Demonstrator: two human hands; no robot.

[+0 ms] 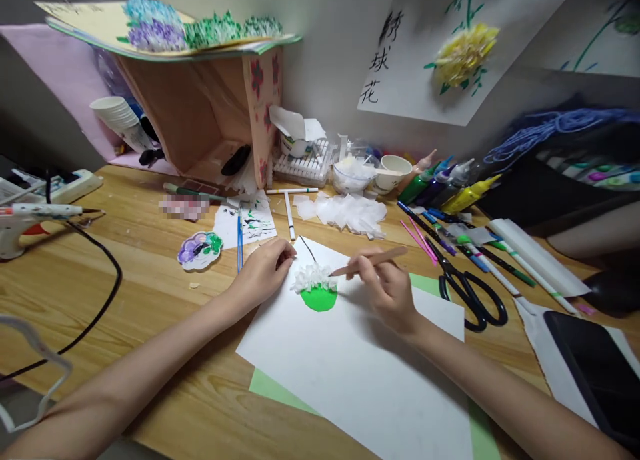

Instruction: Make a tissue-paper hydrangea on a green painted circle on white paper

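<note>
A white sheet of paper point(350, 367) lies over a light green sheet point(280, 390) in front of me. On it is a bright green round patch point(319, 300), its upper part covered by a cluster of crumpled white tissue pieces point(313, 277). My right hand point(387, 290) pinches a brown wooden stick point(395, 255), whose tip meets the right side of the tissue cluster. With curled fingers, my left hand point(265, 267) rests at the sheet's upper left edge; whether anything is between its fingers is hidden. A thin dark line runs up from the cluster.
Black scissors point(470, 290) lie right of the sheet, near several pens and a phone point(595, 373). Loose tissue pieces point(350, 212) lie behind it. A paint palette point(199, 250) and a glue gun point(30, 220) with a black cord are on the left. An open box point(200, 107) stands behind.
</note>
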